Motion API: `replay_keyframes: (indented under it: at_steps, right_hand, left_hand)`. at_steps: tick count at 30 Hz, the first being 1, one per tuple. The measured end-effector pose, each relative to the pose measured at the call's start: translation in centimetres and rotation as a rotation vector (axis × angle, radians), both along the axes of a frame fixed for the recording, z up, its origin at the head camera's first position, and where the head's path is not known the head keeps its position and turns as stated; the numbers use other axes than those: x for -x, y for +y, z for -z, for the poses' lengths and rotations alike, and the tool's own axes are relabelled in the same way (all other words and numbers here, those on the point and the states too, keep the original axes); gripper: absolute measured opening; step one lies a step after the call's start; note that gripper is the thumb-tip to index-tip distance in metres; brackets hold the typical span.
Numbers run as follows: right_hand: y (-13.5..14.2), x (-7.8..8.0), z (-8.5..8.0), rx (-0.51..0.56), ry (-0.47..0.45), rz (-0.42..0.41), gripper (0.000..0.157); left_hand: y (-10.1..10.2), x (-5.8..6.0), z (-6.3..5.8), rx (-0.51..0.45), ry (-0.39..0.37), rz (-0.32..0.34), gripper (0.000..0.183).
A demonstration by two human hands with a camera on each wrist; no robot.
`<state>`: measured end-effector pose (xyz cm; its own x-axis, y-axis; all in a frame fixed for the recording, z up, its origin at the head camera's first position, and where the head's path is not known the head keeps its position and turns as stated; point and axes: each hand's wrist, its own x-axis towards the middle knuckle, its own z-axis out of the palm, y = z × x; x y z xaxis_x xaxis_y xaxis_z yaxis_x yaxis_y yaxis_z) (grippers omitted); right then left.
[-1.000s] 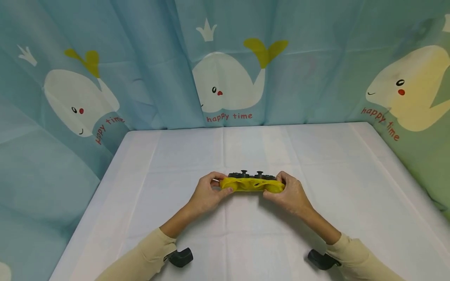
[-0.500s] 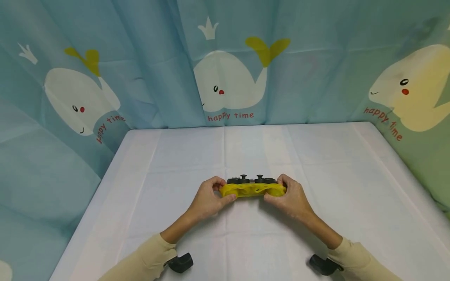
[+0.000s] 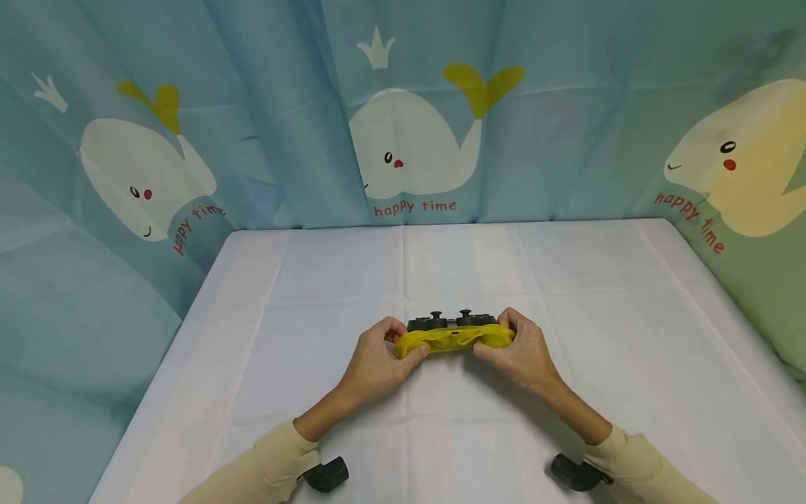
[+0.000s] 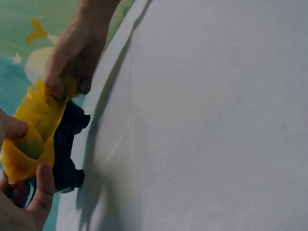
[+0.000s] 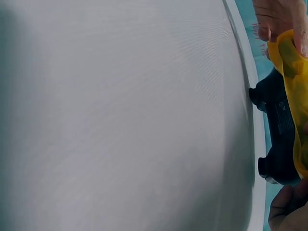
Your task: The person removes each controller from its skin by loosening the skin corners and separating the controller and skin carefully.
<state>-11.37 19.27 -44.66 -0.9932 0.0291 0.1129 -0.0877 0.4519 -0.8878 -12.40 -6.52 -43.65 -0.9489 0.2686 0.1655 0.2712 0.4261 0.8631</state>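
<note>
A black game controller (image 3: 429, 324) with two thumbsticks sits partly inside a stretchy yellow cover (image 3: 453, 338), held over the table's middle. My left hand (image 3: 376, 355) grips the left end, its thumb on the cover's near side. At the right end, my right hand (image 3: 524, 355) pinches cover and controller the same way. In the left wrist view the yellow cover (image 4: 41, 115) hugs the handle side, while the dark controller (image 4: 67, 139) sticks out with its thumbsticks. The right wrist view shows the controller's bare body (image 5: 279, 118) beside the cover's edge.
A white cloth covers the table (image 3: 327, 273). Blue-green curtains (image 3: 271, 140) with whale prints stand behind it and along both sides. Black wrist devices (image 3: 326, 474) hang beneath both beige sleeves (image 3: 636, 458).
The controller and cover have come slightly lower in the head view, both hands with them. My left thumb has shifted a little right along the cover, whose near side now looks smoother.
</note>
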Motion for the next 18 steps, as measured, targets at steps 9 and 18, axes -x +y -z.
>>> replay_keyframes:
  at_steps: [9,18]
  right_hand:
    - [-0.17,0.37,-0.24,0.045,-0.053,0.019,0.039]
    - [-0.22,0.38,0.23,0.08,-0.095,0.005,0.041]
  left_hand:
    - [0.58,0.06,0.12,-0.024,0.068,-0.042,0.026]
    - [0.68,-0.33,0.19,0.099,0.206,-0.073,0.032]
